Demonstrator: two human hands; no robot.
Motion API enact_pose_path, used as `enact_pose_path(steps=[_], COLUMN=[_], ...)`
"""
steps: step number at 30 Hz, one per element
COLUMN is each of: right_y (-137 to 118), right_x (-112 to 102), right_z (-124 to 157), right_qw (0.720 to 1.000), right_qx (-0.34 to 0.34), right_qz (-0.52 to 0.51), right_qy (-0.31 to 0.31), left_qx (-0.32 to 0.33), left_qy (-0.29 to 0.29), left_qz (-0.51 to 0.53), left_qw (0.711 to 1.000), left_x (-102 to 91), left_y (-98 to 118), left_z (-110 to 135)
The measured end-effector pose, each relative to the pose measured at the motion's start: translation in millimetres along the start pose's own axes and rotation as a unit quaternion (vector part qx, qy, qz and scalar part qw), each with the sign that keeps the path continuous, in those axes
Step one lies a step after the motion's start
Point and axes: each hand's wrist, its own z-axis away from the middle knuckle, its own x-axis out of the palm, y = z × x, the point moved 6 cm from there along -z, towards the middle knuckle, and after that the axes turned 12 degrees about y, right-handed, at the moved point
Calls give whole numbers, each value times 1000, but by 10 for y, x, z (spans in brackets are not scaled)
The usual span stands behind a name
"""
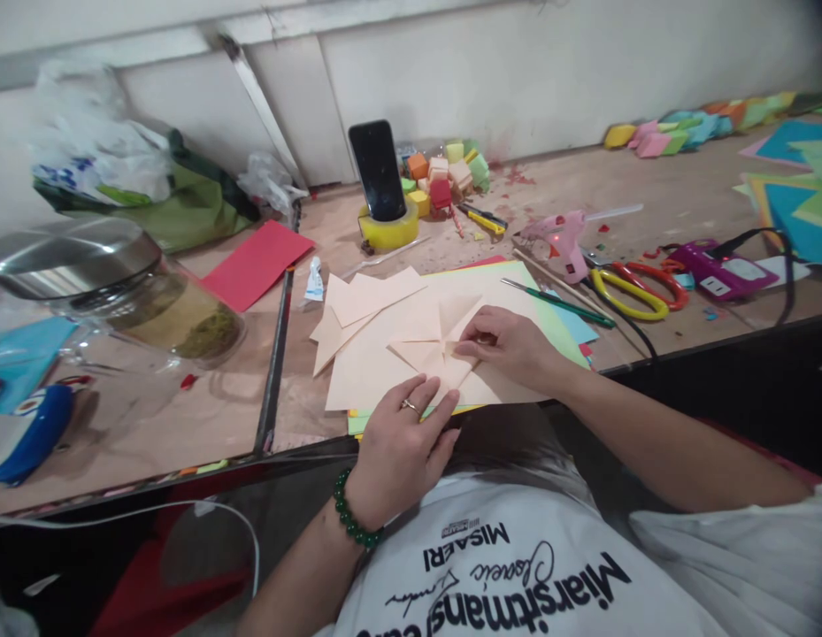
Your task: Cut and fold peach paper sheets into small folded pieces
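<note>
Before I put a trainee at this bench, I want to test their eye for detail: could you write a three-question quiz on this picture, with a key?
1. Which thing is propped up by the yellow tape roll? A) lidded jar B) phone C) pink glue gun
2. True or false: the green bead bracelet circles the left wrist.
3. Fill in: the ____ hand pinches a flap of the folded paper.

Key
1. B
2. True
3. Right hand

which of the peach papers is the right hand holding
The creased, partly folded piece on the large flat peach sheet; the right hand pinches its flap, while the pieces at upper left lie untouched.
</note>
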Motion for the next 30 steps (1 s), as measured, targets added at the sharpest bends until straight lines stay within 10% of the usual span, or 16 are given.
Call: enact_pose_path(steps=[30], right_y=[-38], right_x=[-5], right_z=[34], right_qw=[997], right_qx=[-61], right_qz=[40], right_qy=[21], left_qx=[5], left_qy=[30], left_qz=[10], left_qw=[999], left_x=[-23], left_y=[18], left_z=[-5])
